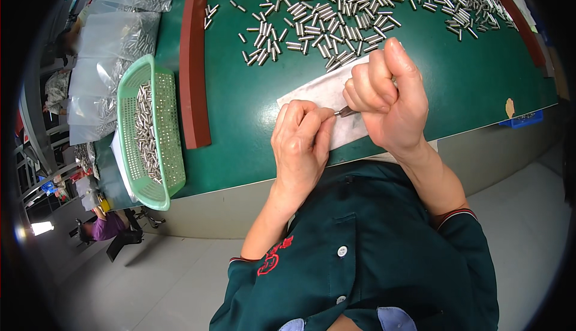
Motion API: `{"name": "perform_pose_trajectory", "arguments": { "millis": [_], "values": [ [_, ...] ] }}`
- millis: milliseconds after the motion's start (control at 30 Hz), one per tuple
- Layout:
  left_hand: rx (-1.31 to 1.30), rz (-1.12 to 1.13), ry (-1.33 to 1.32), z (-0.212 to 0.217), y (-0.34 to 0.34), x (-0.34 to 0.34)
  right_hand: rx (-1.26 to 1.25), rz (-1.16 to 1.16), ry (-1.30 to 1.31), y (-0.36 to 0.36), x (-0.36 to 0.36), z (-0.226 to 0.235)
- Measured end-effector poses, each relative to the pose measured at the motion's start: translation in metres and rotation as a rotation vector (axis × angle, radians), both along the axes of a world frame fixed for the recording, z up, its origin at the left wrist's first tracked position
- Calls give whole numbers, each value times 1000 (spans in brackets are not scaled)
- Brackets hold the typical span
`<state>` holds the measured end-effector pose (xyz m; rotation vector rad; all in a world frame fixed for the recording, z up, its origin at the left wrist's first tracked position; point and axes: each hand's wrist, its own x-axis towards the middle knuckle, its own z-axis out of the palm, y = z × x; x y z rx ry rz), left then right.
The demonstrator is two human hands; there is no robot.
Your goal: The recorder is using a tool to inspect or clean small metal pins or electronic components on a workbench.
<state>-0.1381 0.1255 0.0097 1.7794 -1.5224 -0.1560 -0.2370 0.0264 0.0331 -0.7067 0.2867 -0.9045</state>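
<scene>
My left hand (297, 142) is closed in a pinch, thumb against fingers, around a small metal pin (337, 114); only its end shows. My right hand (390, 97) makes a fist around a tool with a tapered metal tip (347, 112). The tip meets the pin's end, and the fist hides the rest of the tool. Both hands are over a white cloth (318, 91) at the near edge of the green table (246, 127). Beyond the cloth, many loose shiny metal pins (324, 22) lie scattered.
Dark red rails (195, 67) border the work area at left and right. Outside the left rail stands a light green basket (171, 157) of metal pins. Clear plastic bags (108, 37) of small metal parts lie farther left. A blue tray (522, 120) is at the right edge.
</scene>
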Motion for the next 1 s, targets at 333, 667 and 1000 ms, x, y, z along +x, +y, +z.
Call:
{"name": "perform_pose_trajectory", "arguments": {
  "millis": [333,667,1000],
  "values": [
    [20,1,75,0,-1,2,-108,-30,69,7,4,2],
    [-9,-18,32,0,-3,2,-182,-95,138,16,8,2],
    [95,1,1316,16,10,23,-161,-112,11,16,2,-9]
  ]
}}
